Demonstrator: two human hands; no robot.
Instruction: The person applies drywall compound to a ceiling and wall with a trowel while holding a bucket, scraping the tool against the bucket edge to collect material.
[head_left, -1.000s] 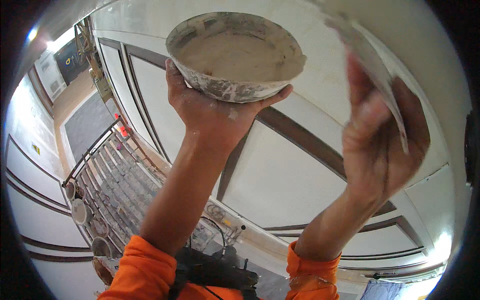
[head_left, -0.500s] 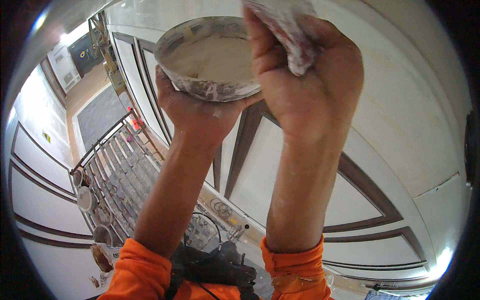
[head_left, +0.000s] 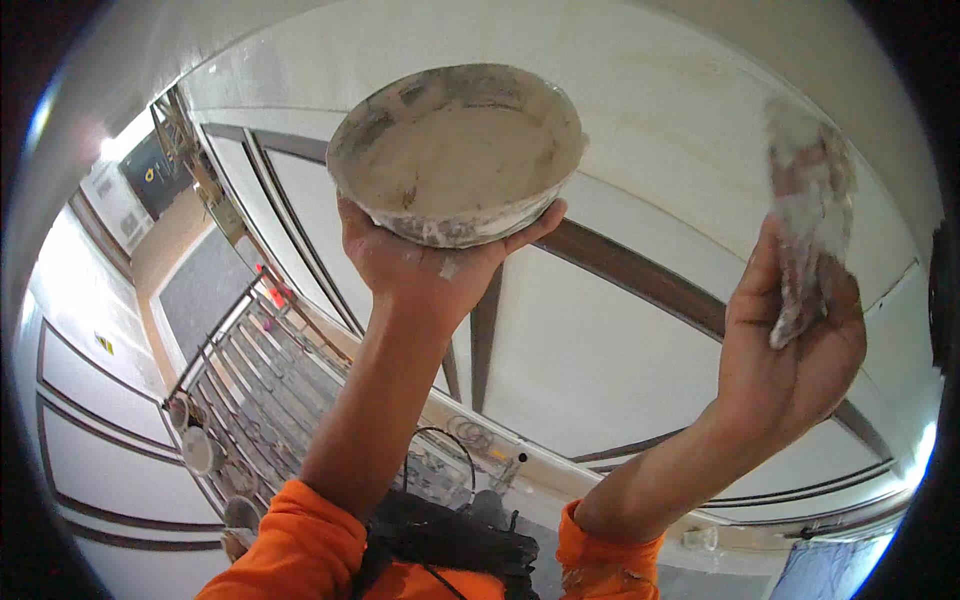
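A round, plaster-crusted bowl (head_left: pixel 450 222) of smooth beige filler (head_left: pixel 455 155) rests on my left hand (head_left: pixel 415 265), whose fingers and thumb are wrapped about its underside and lower wall. Out to the right, my right hand (head_left: pixel 790 365) is closed around a flat scraper (head_left: pixel 812 205) smeared with white and reddish-brown. Its blade points up beside the pale upper wall (head_left: pixel 680 120) and is blurred, so I cannot tell whether it touches the surface. Some fingers of that hand are hidden behind the tool.
White wall panels (head_left: pixel 590 330) with dark brown trim run along the right. Below on the left lies a slatted platform (head_left: pixel 270 360) with several buckets (head_left: pixel 200 450) along its edge. An orange cone (head_left: pixel 275 290) stands beyond. Black gear (head_left: pixel 450 540) hangs at my chest.
My right hand has swung away from the bowl to the right with the scraper. The bowl, in my left hand, now shows whole and sits slightly lower and further right in view.
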